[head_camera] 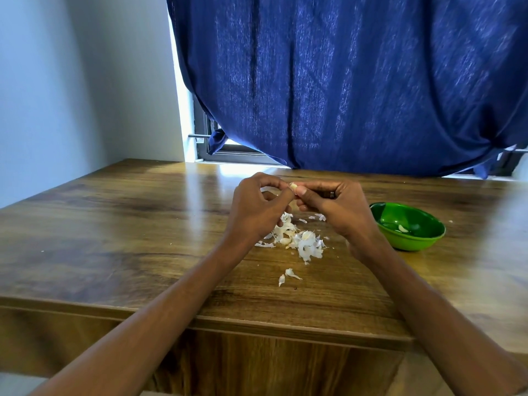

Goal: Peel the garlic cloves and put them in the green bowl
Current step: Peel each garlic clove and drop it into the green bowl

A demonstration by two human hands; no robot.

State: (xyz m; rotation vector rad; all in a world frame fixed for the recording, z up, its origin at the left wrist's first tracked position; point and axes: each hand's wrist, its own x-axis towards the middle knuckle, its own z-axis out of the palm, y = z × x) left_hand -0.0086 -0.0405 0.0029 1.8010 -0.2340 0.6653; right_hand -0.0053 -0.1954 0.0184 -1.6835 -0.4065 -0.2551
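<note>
Wide wooden surface (120, 224) under me, blue curtain (357, 81) hanging behind it, and that's the stage. Off to my right sits the green bowl (411, 238), and I can make out at least one pale peeled clove (403, 228) resting in the bottom, so part of the job is done. Both my hands are raised above the surface, fingertips meeting in the middle. My left hand (254, 207) has its fingers curled in, pinching one end; my right hand (340, 207) is curled too, thumb pressed on the other end. Below them lies the heap of papery skins (307, 244), white scraps scattered around it, and a couple of what look like whole cloves (285, 240) tucked into the pile, so I'd judge there's more to peel. Smallest of all, the garlic clove (293, 186) gripped between my two thumbs and fingers, held well above the surface and left of the bowl. Whether its skin is partly off, I can't tell at this size. Early to midway, I'd say.
</note>
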